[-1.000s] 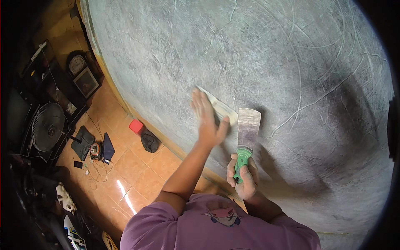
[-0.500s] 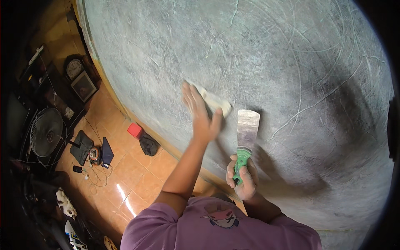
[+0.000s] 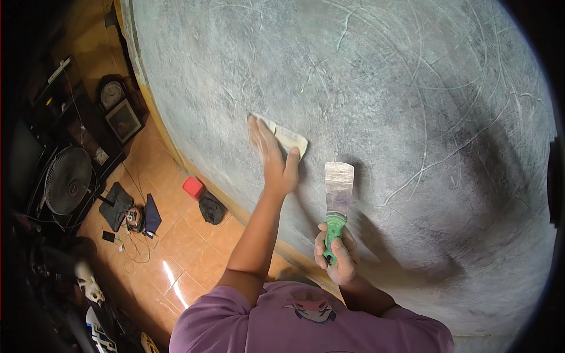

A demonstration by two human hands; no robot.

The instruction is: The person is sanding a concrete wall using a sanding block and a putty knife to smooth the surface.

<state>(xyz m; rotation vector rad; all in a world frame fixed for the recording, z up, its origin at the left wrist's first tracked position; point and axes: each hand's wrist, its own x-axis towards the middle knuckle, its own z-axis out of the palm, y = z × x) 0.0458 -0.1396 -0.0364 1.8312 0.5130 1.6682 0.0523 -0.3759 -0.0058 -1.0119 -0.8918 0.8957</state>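
Note:
Against the mottled grey-blue wall (image 3: 376, 88), my left hand (image 3: 273, 159) presses a folded piece of sandpaper (image 3: 291, 140). Its pale back faces out, and the fingers lie along it with the thumb at its lower right corner. My right hand (image 3: 343, 262) is closed round the green handle of a putty knife (image 3: 339, 187). The knife's broad metal blade points up, in front of the wall; whether it touches the wall I cannot tell. Pale dust coats the fingers of my right hand.
Orange tiles cover the floor (image 3: 194, 235) at left. By the wall's foot lie a red container (image 3: 192, 187) and a black bag (image 3: 210, 207). Farther left stand a fan (image 3: 69, 181), a clock (image 3: 111, 94) and a framed picture (image 3: 124, 122); cables (image 3: 136, 250) trail on the tiles.
My left hand and the sandpaper have slid a little left along the wall. The right hand with the putty knife has shifted slightly left and down in view.

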